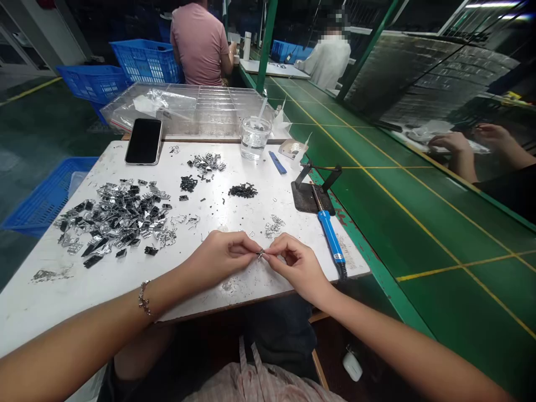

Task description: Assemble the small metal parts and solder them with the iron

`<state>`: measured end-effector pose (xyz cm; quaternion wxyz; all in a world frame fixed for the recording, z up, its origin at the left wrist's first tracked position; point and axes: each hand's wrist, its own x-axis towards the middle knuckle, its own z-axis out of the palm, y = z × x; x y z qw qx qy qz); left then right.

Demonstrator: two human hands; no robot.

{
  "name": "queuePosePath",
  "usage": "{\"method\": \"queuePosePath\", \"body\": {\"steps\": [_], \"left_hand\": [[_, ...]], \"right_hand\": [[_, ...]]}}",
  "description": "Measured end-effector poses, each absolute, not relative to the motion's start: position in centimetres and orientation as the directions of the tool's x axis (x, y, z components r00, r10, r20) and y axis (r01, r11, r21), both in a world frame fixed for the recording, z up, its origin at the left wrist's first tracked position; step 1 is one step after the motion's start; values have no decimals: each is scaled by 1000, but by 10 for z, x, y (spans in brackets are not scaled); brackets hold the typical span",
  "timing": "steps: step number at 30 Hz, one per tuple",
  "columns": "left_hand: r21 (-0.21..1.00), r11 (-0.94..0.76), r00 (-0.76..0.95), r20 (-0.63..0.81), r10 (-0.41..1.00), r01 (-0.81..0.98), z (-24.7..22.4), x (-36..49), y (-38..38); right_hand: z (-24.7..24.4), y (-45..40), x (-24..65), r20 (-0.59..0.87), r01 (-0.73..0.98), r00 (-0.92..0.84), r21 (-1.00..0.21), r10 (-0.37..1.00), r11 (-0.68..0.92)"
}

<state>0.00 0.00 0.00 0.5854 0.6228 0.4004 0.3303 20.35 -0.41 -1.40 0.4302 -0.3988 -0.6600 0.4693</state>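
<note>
Over the front edge of the white table (196, 301), my left hand (228, 254) and my right hand (295, 262) meet fingertip to fingertip. Both pinch one small metal part (260, 254), mostly covered by the fingers. Behind them lies a little heap of thin metal pieces (274, 226). Small black parts (243, 191) are piled farther back, with another black pile (188, 183) and a silver pile (207, 162) nearby. A large heap of shiny and black pieces (121, 218) spreads over the left side. A blue soldering iron (331, 237) rests on its black stand (312, 198) at right.
A phone (143, 141), a cup of water (254, 137) and a blue strip (277, 162) stand or lie toward the back. Beyond are a clear plastic tray (188, 106), blue crates (144, 60) and a green conveyor (377, 184). Other people work farther off and at right.
</note>
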Motion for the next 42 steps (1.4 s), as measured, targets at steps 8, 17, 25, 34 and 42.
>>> {"method": "queuePosePath", "body": {"steps": [8,17,25,34,42], "left_hand": [[992,114,477,-130,870,61,-2,4,-1],[958,285,447,-246,860,-21,6,4,4],[927,348,525,-227,821,-143,4,3,6],[919,358,540,-220,813,-164,4,4,7],[899,382,483,-242,841,-215,3,5,6]], "right_hand": [[-14,-8,203,215,149,-295,-952,931,267],[-11,-3,202,139,68,-333,-983,933,170],[-11,1,204,134,19,-415,-988,900,156],[-15,-1,204,205,33,-389,-971,898,236],[-16,-4,202,266,36,-377,-953,887,302]]}}
